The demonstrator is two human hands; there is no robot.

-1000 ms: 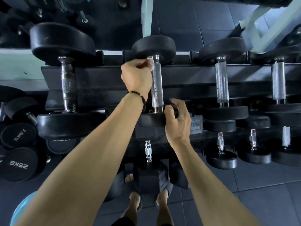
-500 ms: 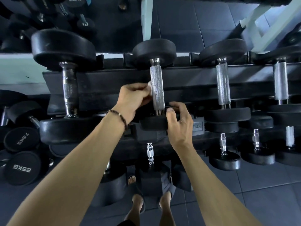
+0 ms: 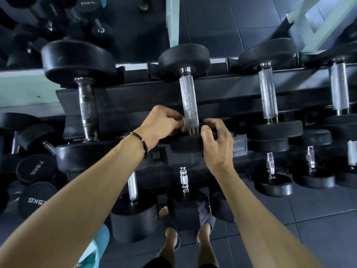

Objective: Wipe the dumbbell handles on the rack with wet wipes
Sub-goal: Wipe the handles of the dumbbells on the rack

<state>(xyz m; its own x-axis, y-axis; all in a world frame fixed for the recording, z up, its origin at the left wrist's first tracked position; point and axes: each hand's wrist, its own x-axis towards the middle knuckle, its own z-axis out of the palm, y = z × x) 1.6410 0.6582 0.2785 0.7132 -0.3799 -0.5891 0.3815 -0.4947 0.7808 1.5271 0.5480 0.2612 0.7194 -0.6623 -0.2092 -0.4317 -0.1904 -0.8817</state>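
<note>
**Wipe at the foot of the middle handle**

We count four dumbbells across the top tier of the rack point(image 3: 222, 97), each with a knurled steel handle running away from us, and two hands at work on the second from the left. The left hand point(image 3: 162, 125), a beaded bracelet point(image 3: 142, 143) on its wrist, has its fingers curled round a pale wet wipe point(image 3: 184, 122) and presses it against the near end of the dumbbell handle point(image 3: 189, 101). The right hand point(image 3: 217, 144) curls over the near black weight head point(image 3: 186, 145) of that dumbbell, thumb on its rim.

Half a second ago the left hand sat a little higher on the handle; a full second ago it was up by the far head. The right hand has kept its grip on the near head.

The handle is bright, finely knurled steel, bare above the wipe, between two black round heads.
</note>
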